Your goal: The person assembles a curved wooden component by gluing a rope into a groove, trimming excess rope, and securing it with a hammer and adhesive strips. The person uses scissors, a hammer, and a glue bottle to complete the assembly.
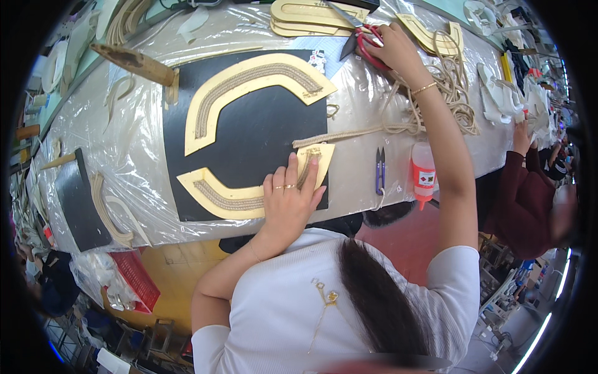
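My left hand (289, 193) lies on the right part of the lower curved yellow template (218, 209), its fingers stretched out over the braided beige cord strip (233, 204) in the template's channel. The fingers hide part of that strip. Far off to the right, my right hand (397, 53) is closed round the red handles of a pair of scissors (372, 47), whose blades point to the far left. An upper curved yellow template (202, 103) holds another braided strip (249, 75). Both templates rest on a black board (249, 137).
Loose beige cord (451, 103) lies heaped at the right, one end reaching the board. Thread snips (380, 171) and a red-labelled bottle (423, 174) are near the front edge. A wooden stick (134, 62) juts over the board's far left corner. More templates (305, 19) lie at the back.
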The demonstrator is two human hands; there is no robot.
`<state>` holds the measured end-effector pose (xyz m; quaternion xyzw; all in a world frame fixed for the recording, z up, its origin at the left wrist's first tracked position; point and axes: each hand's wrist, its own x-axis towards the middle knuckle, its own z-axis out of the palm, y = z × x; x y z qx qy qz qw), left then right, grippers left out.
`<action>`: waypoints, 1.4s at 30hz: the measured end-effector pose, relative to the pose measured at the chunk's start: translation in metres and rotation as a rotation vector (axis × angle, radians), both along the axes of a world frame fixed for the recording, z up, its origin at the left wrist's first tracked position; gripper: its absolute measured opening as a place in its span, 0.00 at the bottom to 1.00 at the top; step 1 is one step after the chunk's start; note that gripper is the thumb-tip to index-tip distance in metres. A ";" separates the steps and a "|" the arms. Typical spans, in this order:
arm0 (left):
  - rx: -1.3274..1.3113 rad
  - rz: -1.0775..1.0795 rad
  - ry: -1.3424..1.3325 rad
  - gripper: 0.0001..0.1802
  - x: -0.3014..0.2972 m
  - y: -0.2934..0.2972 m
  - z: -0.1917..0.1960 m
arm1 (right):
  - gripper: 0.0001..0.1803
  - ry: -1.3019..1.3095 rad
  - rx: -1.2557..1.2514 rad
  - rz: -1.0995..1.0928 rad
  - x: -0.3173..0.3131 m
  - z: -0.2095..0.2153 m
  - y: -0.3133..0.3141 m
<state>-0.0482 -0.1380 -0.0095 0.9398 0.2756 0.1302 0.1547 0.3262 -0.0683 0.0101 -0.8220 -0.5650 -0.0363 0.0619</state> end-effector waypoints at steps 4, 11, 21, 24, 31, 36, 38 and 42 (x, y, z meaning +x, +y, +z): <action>0.063 -0.024 -0.001 0.35 -0.002 0.000 -0.003 | 0.24 -0.050 0.299 0.029 0.010 0.010 -0.005; 0.027 -0.068 -0.052 0.34 0.005 0.006 -0.007 | 0.16 0.080 -0.020 0.029 -0.027 0.001 -0.040; 0.055 0.096 -0.135 0.36 -0.088 0.035 0.008 | 0.13 0.030 0.042 0.000 -0.037 0.006 -0.024; 0.022 0.170 -0.146 0.35 -0.128 0.050 0.005 | 0.17 0.239 0.122 -0.048 -0.048 0.049 -0.021; 0.014 0.163 -0.115 0.32 -0.138 0.045 -0.007 | 0.18 0.870 0.867 0.431 -0.119 0.116 0.014; 0.040 0.204 -0.166 0.27 -0.140 0.044 -0.004 | 0.08 0.589 0.454 0.706 -0.220 0.114 0.011; 0.031 0.217 -0.203 0.25 -0.142 0.044 -0.005 | 0.13 0.591 0.124 0.837 -0.257 0.088 0.010; 0.039 0.221 -0.223 0.24 -0.143 0.043 -0.008 | 0.31 0.460 0.155 0.808 -0.281 0.058 0.001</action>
